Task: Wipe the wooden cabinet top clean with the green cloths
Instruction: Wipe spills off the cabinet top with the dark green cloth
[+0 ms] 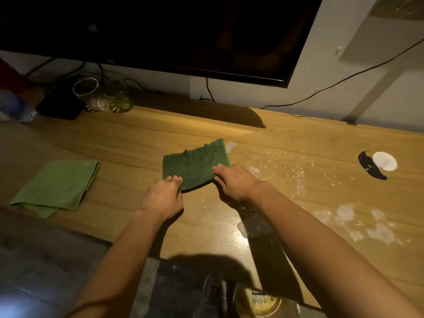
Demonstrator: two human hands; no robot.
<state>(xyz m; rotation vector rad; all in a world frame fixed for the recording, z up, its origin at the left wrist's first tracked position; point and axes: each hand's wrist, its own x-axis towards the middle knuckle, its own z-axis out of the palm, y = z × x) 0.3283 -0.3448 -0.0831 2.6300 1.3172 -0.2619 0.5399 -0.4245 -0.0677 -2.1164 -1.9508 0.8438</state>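
A dark green cloth [196, 164] lies folded in the middle of the wooden cabinet top [137, 138]. My left hand [164, 198] pinches its near left corner, and my right hand [234, 183] pinches its near right edge. A second, lighter green cloth [57, 184] lies folded flat at the left, apart from both hands. Small pale crumbs [293, 166] and whitish wet smears [360, 223] cover the wood to the right of the dark cloth.
A black television [183, 31] hangs over the back of the cabinet, with cables behind it. Two glass jars [103, 95] and a black box [59, 104] stand at the back left. A white disc [385, 161] and a dark peel [370, 166] lie far right. A yellow bucket [259, 301] sits on the floor below.
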